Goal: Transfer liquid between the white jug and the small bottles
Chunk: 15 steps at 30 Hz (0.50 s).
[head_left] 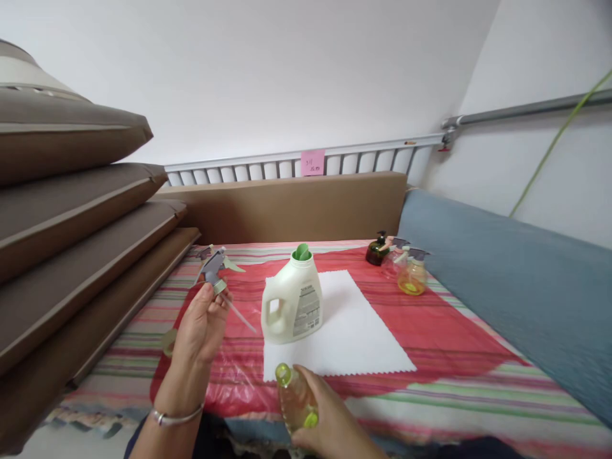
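Note:
Up on the left, my left hand (201, 328) pinches a grey trigger spray head (213, 268) by its pale collar, and its thin dip tube slants down to the right. Low in the middle, my right hand (332, 411) is wrapped round a small clear yellowish bottle (291, 398). Its neck is open and tilts up to the left; something bright yellow-green shows near its bottom. Between and beyond my hands, a large cream detergent jug (289, 303) with a green spout (302, 252) stands upright on a white cloth (366, 331).
At the right back stand a dark pump bottle (377, 251), a pink spray bottle (393, 264) and a yellow spray bottle (412, 277). Another spray head (204, 252) is partly hidden behind my left hand. A tape roll (169, 342) lies left, near stacked brown cushions (90, 233). Red plastic (411, 325) covers the striped cloth.

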Each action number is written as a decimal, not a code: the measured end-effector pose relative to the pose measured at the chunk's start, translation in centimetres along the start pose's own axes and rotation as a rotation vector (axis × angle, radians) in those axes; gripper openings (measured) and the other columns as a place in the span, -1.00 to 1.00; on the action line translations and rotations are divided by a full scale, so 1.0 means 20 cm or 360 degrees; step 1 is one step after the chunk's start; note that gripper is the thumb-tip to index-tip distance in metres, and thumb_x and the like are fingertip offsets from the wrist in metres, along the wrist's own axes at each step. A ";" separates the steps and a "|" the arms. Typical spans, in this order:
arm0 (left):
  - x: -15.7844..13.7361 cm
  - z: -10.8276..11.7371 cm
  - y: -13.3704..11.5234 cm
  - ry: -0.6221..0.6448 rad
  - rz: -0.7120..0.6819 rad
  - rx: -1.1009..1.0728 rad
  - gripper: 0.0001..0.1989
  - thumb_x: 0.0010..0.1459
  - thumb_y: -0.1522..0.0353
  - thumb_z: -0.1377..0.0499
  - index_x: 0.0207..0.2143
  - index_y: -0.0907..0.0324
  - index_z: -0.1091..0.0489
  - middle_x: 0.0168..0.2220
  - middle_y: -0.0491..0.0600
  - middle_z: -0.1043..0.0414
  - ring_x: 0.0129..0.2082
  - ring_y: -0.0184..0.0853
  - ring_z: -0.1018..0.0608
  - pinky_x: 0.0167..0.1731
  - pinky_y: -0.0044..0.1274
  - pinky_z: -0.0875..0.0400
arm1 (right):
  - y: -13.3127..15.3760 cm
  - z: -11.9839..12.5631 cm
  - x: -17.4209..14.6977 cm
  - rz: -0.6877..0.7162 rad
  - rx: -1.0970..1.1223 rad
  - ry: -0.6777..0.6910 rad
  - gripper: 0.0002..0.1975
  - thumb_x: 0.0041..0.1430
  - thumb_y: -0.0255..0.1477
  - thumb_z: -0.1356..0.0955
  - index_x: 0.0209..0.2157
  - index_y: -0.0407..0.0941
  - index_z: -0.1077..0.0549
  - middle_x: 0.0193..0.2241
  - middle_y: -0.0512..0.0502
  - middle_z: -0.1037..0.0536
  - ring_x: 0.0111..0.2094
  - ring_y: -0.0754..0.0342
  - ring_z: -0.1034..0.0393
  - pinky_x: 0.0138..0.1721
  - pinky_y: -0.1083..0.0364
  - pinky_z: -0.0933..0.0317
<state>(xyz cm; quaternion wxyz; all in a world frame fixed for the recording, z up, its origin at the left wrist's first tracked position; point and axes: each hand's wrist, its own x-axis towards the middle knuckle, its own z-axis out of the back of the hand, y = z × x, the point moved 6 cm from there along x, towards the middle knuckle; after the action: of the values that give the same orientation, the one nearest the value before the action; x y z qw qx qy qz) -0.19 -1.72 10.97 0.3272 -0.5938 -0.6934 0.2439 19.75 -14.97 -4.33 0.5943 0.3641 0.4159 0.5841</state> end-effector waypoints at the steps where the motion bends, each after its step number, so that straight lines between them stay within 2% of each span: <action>1: -0.04 -0.04 0.01 -0.0018 0.0015 -0.0085 -0.87 -0.03 0.37 -0.27 -0.38 0.22 -0.44 -0.40 -0.10 -0.47 -0.44 -0.47 -0.49 -0.36 -0.61 -0.46 | 0.02 0.00 0.00 0.0008 -0.0028 -0.0002 -0.08 -0.39 -0.56 -0.43 0.14 -0.07 -0.17 0.10 -0.13 -0.31 0.10 -0.07 -0.20 0.09 0.03 -0.09; 4: -0.12 -0.12 0.05 -0.0039 0.0053 -0.0137 -0.93 0.02 0.39 -0.24 -0.40 0.22 -0.45 -0.34 -0.07 -0.49 -0.43 -0.45 -0.50 -0.38 -0.59 -0.49 | 0.06 0.04 -0.01 0.0002 -0.0098 -0.0014 -0.07 -0.39 -0.54 -0.45 0.14 -0.09 -0.17 0.08 -0.16 -0.32 0.10 -0.08 -0.19 0.10 0.02 -0.07; 7: -0.17 -0.17 0.10 -0.0004 0.0122 -0.0124 -0.90 -0.01 0.38 -0.26 -0.40 0.22 -0.46 -0.36 -0.07 -0.50 -0.45 -0.45 -0.50 -0.39 -0.59 -0.49 | 0.10 0.09 0.00 0.0024 -0.0124 -0.0040 -0.08 -0.36 -0.51 -0.46 0.15 -0.10 -0.16 0.07 -0.18 -0.32 0.09 -0.08 -0.20 0.09 0.01 -0.07; 15: -0.27 -0.22 0.21 0.0091 0.0144 -0.0089 -0.80 -0.14 0.34 -0.36 -0.43 0.19 -0.43 -0.44 -0.12 -0.50 -0.43 -0.44 -0.53 -0.33 -0.59 -0.46 | 0.20 0.16 0.03 0.0216 -0.0150 -0.0150 -0.10 -0.31 -0.49 -0.45 0.16 -0.06 -0.12 0.05 -0.14 -0.33 0.07 -0.05 -0.21 0.08 0.03 -0.08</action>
<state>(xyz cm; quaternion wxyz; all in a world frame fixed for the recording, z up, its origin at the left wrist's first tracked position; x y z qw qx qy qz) 6.28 -6.58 9.99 0.3188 -0.6400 -0.6629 0.2220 21.04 -13.99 0.60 0.5888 0.3902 0.3340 0.6241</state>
